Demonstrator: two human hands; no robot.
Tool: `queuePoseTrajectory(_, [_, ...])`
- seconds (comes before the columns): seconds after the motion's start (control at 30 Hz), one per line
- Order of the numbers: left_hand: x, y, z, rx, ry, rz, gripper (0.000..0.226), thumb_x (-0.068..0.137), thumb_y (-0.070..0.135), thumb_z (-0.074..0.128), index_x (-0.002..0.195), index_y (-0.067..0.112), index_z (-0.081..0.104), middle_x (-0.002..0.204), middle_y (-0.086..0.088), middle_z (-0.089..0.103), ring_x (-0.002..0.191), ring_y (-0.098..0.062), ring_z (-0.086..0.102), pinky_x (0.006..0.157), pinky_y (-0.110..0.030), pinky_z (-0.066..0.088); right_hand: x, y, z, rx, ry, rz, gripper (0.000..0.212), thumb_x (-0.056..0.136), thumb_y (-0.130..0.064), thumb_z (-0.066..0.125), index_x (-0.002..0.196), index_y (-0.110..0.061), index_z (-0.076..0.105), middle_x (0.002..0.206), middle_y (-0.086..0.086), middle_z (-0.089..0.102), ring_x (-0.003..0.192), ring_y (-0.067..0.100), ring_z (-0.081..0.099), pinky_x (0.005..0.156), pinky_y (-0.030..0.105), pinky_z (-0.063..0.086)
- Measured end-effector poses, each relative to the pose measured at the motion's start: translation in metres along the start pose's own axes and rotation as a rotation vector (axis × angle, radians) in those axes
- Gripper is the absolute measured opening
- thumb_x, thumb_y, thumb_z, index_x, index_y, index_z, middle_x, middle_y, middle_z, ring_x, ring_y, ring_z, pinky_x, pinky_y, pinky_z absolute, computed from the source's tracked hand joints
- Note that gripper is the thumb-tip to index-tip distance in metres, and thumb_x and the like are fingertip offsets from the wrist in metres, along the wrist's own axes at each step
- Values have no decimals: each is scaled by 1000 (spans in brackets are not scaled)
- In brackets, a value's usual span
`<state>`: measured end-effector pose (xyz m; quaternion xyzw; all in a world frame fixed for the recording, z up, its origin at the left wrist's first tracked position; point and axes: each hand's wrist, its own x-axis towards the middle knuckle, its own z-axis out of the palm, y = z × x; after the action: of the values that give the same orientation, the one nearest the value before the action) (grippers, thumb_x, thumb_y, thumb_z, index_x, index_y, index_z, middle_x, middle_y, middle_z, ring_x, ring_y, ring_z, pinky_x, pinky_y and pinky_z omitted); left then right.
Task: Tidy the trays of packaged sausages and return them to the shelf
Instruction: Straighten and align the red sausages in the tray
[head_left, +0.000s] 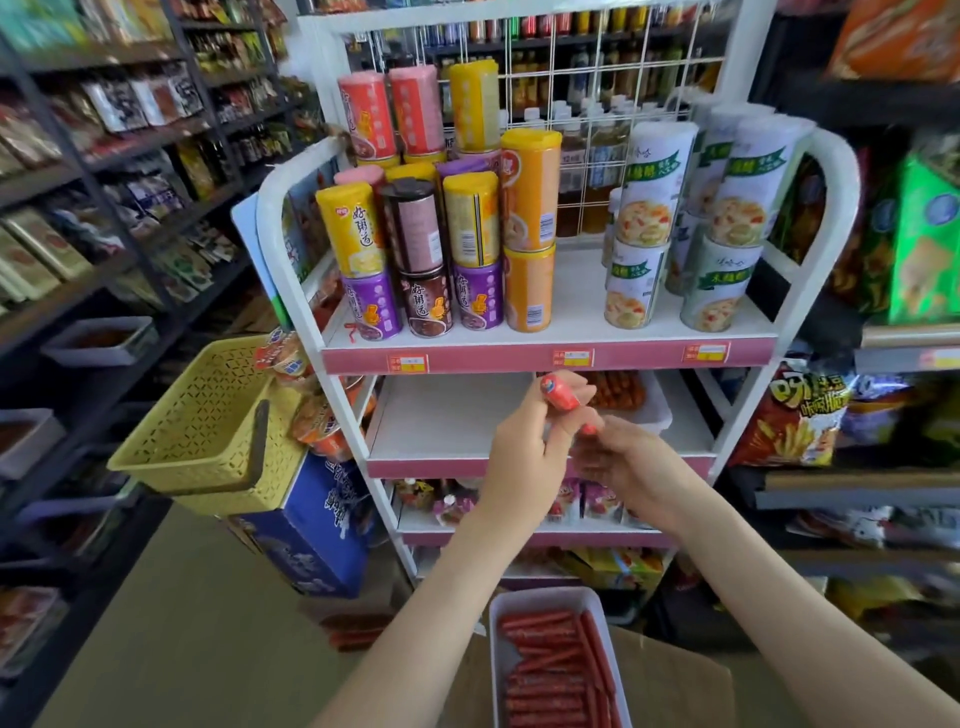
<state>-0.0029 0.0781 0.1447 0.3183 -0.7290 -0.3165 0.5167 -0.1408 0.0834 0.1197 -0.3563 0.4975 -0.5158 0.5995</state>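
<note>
My left hand (530, 441) grips a red packaged sausage (558, 392), held up in front of the white rack's second shelf (441, 415). My right hand (618, 457) is blurred just right of it, and its fingertips pinch the sausage's lower end. A white tray (545, 605) filled with several red packaged sausages in rows lies below on a cardboard box (670, 670). A second white tray (657, 410) with sausages stands on the right part of the second shelf, partly hidden behind my hands.
The top shelf (571, 317) holds stacked cans. A yellow basket (208, 421) hangs left of the rack over a blue carton (306, 525). Dark snack shelving lines both sides. Snack bags (795, 415) sit at the right.
</note>
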Motion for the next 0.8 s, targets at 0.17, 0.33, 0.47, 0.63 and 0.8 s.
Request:
queuePoseTrajectory(0.17, [-1,-11,-1,340,75,120,23,92,33,56,105,14,60,92,3,67,84,-13,64,69,-23,50,-36,-36,13,-341,73,-559,18,93,-23,59,110,-16,61,105,1,67,99,13,63,87,23,50])
queuePoseTrajectory(0.33, [-1,-7,-1,451,-13,166,36,92,36,46,114,12,62,89,-2,64,82,-21,58,66,-33,48,-47,-45,20,-771,98,-878,21,81,-1,70,96,-15,64,95,-8,63,92,11,60,84,23,48])
queuePoseTrajectory(0.47, [-1,2,-9,360,-117,42,34,87,42,61,113,20,62,96,8,66,85,-10,62,70,-26,50,-41,-40,10,-294,232,-611,24,82,5,66,90,-17,62,85,-4,68,84,10,65,82,25,53])
queuePoseTrajectory(0.63, [1,5,-31,167,-20,-125,19,86,25,67,105,29,63,95,21,64,87,5,59,72,-8,43,-28,-30,-13,279,209,-477,26,70,-16,71,91,-12,56,78,-3,67,78,9,64,80,22,53])
queuePoseTrajectory(0.8, [-3,24,-26,-259,138,-214,20,82,12,69,98,24,65,85,20,67,86,1,62,76,-12,46,-20,-19,-12,408,101,-394,40,59,-23,74,90,-6,56,75,1,68,75,11,67,74,20,54])
